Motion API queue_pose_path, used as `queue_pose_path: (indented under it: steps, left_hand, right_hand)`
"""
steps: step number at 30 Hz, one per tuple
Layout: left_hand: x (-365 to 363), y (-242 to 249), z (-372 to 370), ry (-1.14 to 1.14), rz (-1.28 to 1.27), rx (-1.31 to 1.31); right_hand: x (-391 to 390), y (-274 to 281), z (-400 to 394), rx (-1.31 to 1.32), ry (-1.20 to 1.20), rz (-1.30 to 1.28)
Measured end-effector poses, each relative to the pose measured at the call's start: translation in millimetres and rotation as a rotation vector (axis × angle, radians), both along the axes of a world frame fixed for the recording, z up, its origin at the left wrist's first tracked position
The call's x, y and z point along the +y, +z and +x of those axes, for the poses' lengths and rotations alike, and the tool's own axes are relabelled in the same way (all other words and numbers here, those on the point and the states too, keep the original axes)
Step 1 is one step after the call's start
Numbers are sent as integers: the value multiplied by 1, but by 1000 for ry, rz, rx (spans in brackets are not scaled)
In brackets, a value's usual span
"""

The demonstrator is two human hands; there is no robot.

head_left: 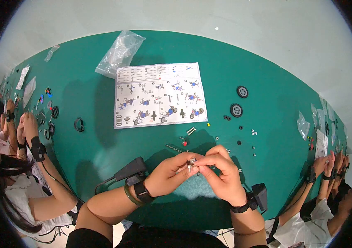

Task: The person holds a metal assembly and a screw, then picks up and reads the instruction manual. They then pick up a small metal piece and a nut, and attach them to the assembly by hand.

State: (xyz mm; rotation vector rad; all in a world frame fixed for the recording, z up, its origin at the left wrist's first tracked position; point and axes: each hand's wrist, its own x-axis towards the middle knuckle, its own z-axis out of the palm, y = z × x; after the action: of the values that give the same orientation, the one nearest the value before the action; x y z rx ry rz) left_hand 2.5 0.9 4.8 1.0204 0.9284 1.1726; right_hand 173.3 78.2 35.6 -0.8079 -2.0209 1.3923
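Observation:
Both of my hands meet over the near middle of the green table. My left hand [171, 175] is closed, its thumb and fingers pinching a small metal assembly [192, 162]. Against the right side of that piece, my right hand [223, 175] is closed too, with thumb and forefinger pressed on it. The fingers hide much of the assembly. Just beyond lie a thin metal strip [172, 147], a red piece [184, 144] and a metal cylinder [191, 131]. Farther off is a printed instruction sheet [159, 95] with drawings of a motorcycle.
A clear plastic bag [122, 51] touches the sheet's top edge. Two black wheels [236, 110] and small nuts and screws [254, 132] lie right of it. A black ring [78, 124] is at left. Co-workers' hands [28, 126] show at left, others [320, 164] at right.

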Motion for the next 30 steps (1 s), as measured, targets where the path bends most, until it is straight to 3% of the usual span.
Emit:
queue_pose_path:
  steps: [30]
  left_hand:
    - [0,-1,0,-9,7,33]
  right_hand:
    - [2,3,-1,3,2,87]
